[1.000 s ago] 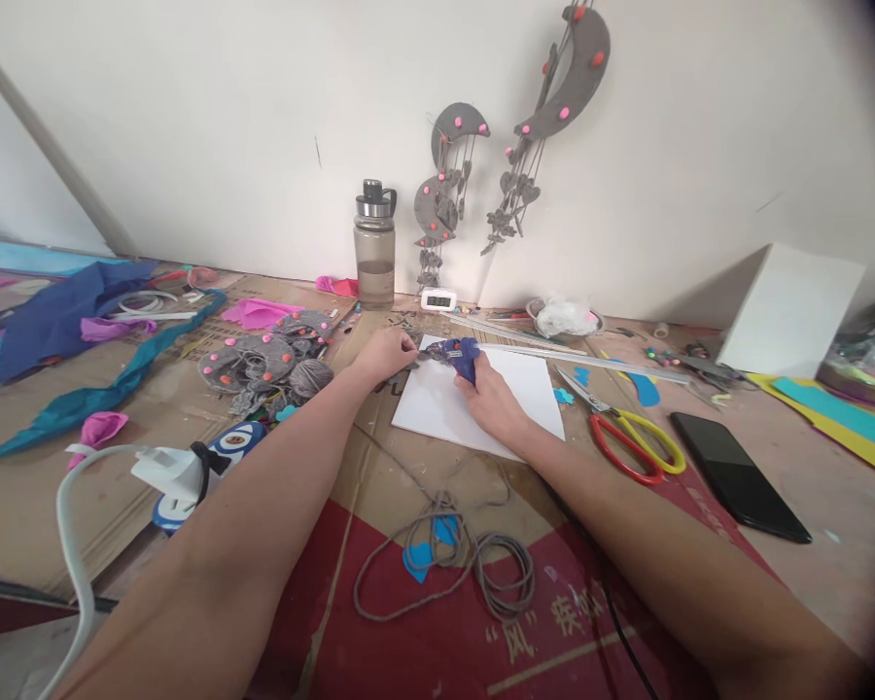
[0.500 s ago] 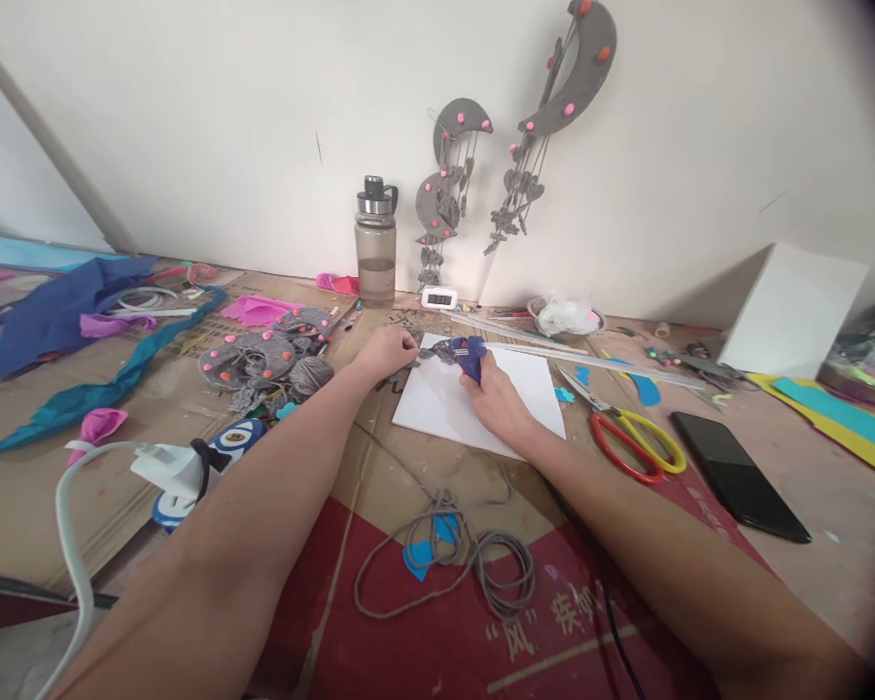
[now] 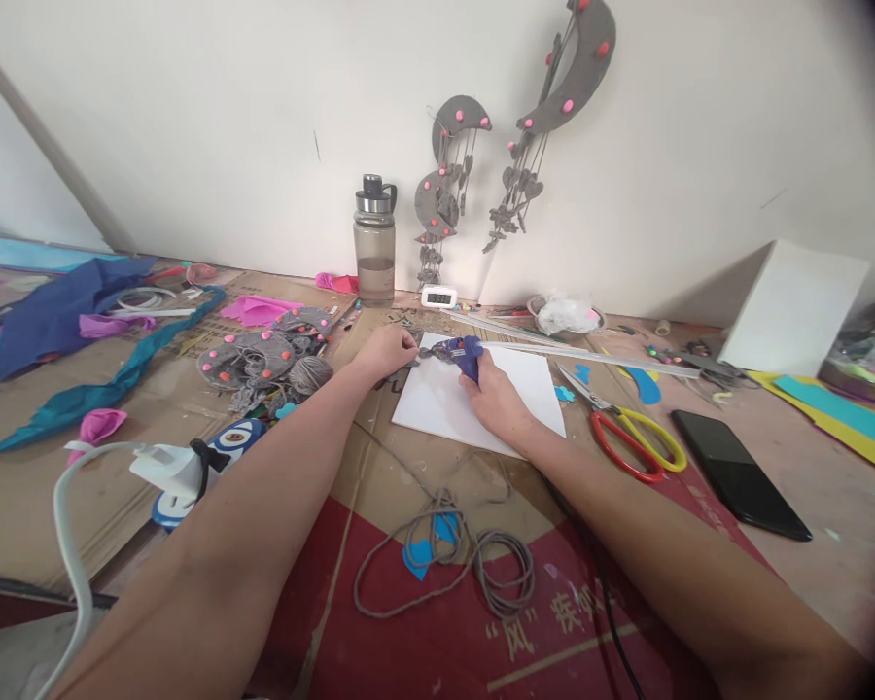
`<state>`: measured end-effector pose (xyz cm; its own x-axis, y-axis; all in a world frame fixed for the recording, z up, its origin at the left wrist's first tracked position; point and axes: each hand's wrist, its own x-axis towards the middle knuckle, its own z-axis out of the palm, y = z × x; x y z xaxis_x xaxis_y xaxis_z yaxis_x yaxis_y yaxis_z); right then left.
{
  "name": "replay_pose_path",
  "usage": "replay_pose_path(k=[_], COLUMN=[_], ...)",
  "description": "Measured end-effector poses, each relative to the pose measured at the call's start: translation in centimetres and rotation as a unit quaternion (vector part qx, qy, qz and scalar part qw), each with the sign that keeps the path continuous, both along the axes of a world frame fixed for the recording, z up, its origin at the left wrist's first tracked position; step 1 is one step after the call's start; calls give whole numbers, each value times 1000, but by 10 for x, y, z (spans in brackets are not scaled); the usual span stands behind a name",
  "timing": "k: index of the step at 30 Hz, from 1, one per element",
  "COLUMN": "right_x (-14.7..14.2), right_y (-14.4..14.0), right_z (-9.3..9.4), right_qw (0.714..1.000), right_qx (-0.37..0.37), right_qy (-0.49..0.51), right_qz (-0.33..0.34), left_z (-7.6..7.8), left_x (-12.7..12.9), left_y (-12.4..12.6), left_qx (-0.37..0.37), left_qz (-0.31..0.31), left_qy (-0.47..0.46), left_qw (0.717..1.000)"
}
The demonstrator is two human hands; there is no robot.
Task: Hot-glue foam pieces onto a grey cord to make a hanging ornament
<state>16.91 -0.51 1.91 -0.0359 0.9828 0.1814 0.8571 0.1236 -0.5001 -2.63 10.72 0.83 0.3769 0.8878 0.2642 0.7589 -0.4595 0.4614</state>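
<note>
Grey cord (image 3: 473, 544) lies looped at six o'clock from the white sheet (image 3: 437, 403); over that, the right hand (image 3: 502, 399) is wrapped round a blue glue gun (image 3: 467, 356), its nozzle towards nine; at ten the left hand (image 3: 388, 352) curls its fingertips, whether on anything I cannot tell; beyond, a bottle (image 3: 375, 248) at eleven

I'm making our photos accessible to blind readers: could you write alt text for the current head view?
A person's right hand holds a blue glue gun over a white sheet, pointed toward their left hand. Grey cord lies looped nearer the viewer, scissors and a black phone lie to the right, and grey crescent ornaments hang behind.
</note>
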Motion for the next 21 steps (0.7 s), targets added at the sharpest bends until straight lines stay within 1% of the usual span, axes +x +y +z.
replay_pose_path(k=[9, 16, 21], right_x=[-2, -5, -2], right_y=[-2, 1, -1], right_z=[3, 2, 2], right_qw=[1000, 1000, 1000], right_qx=[16, -1, 2], right_qy=[11, -4, -4], right_qz=[5, -2, -4], left_z=[0, -1, -1], left_x=[0, 0, 0], left_y=[0, 1, 1], left_qx=[6, 6, 9], left_qz=[-2, 7, -1], left_qy=[-4, 7, -2], left_qw=[1000, 1000, 1000])
